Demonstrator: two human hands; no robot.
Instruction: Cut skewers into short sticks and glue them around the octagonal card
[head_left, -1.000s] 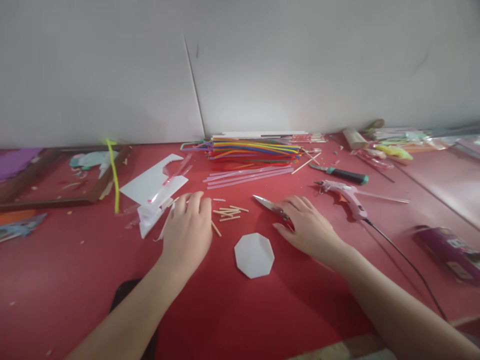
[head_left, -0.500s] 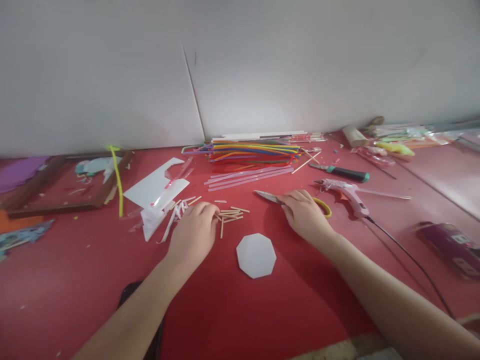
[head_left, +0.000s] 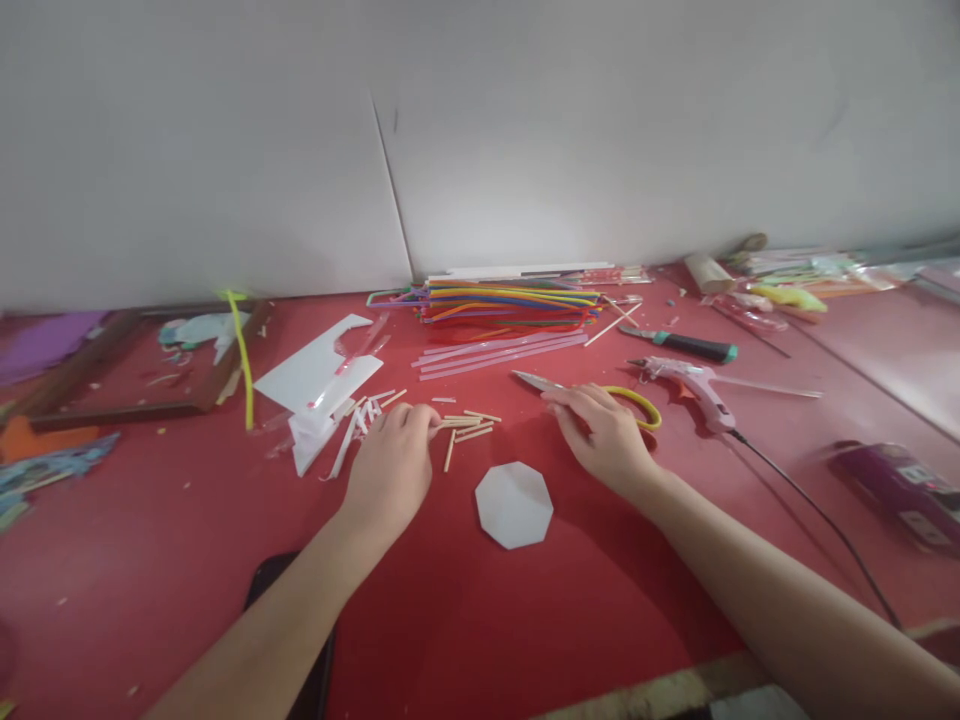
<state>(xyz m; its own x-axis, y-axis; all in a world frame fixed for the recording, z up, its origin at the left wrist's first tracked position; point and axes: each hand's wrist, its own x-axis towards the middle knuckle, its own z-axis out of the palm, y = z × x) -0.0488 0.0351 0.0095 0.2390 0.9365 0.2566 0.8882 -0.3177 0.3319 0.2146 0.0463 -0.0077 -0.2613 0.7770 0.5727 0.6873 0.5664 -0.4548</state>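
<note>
Beyond the white octagon (head_left: pixel 514 505), the mostly crosswise wooden sticks (head_left: pixel 474 435) are met from the left by the nearer, pinched left hand (head_left: pixel 394 455), grip unclear; rightward, scissors (head_left: pixel 537 381) are covered by the half-curled right hand (head_left: pixel 607 435), its hold hidden.

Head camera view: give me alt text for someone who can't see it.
A person's left hand is at some short wooden sticks on a red table, the right hand over yellow-handled scissors. A white octagon lies between them, nearer the camera; a pink glue gun lies farther right.
</note>
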